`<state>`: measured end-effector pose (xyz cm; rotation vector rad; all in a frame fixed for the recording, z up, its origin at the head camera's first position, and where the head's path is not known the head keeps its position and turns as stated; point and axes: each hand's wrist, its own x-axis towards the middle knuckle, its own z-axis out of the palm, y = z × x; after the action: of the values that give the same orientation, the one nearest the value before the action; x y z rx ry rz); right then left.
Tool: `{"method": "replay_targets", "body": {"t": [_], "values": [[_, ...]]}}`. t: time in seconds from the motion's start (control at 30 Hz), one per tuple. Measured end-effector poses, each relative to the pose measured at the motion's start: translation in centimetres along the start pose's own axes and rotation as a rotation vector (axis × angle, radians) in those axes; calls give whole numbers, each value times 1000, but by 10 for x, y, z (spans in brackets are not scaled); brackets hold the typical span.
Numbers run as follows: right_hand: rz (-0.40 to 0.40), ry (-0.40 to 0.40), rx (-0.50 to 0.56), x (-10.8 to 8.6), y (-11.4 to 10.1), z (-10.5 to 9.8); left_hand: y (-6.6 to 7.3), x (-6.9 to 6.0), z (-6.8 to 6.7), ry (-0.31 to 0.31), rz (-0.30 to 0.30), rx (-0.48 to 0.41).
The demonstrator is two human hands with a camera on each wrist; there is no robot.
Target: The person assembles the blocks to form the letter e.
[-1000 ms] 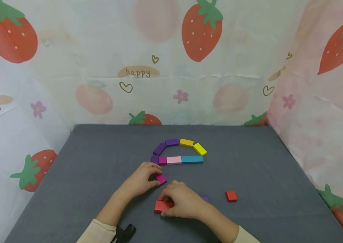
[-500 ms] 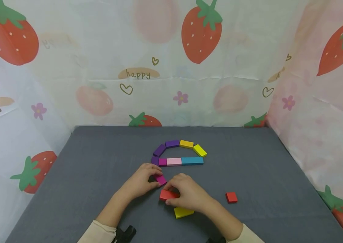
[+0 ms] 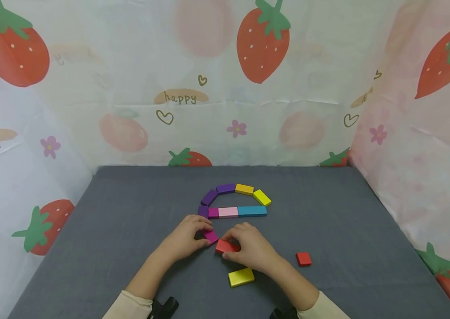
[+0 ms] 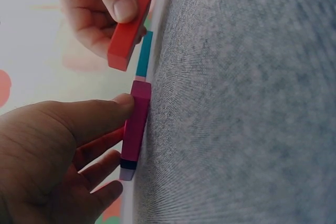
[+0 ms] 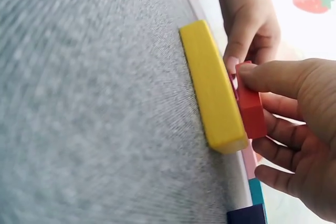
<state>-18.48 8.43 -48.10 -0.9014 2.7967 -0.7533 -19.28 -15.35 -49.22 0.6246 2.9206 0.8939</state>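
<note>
My left hand [image 3: 185,237] holds a magenta block [image 3: 210,237] on the table between thumb and fingers, below the left end of the block outline. Just right of it, my right hand [image 3: 252,247] pinches a red block [image 3: 225,247]. In the left wrist view the red block [image 4: 126,32] is raised off the cloth, beyond the far end of the magenta block [image 4: 136,124]. A yellow block [image 3: 241,277] lies below my right hand; in the right wrist view this yellow block [image 5: 212,87] stands nearer than the red block [image 5: 252,103].
Purple blocks [image 3: 209,197], an orange block [image 3: 244,189] and a yellow one [image 3: 262,197] form an arc above a row of magenta, pink [image 3: 228,212] and blue [image 3: 252,211] blocks. A small red block [image 3: 303,259] lies at the right on the grey cloth [image 3: 348,221].
My right hand has moved up and slightly right with the red block, close to the magenta block's lower end. The yellow block beneath it has come into view. My left hand has stayed in place.
</note>
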Motion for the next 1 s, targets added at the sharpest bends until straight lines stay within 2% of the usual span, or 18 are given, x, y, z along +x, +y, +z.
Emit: {"method": "replay_targets", "body": {"t": [0.17, 0.33, 0.57, 0.73, 1.0], "values": [[28, 20, -10, 4, 2, 2, -1, 1, -2, -4, -14, 4], [26, 28, -16, 8, 3, 5, -1, 3, -3, 4, -2, -4], [35, 14, -20, 6, 4, 12, -3, 0, 1, 5, 15, -3], [35, 35, -45, 7, 2, 15, -2, 0, 1, 19, 16, -14], [49, 46, -57, 7, 3, 17, -2, 1, 1, 9, 14, -15]]}}
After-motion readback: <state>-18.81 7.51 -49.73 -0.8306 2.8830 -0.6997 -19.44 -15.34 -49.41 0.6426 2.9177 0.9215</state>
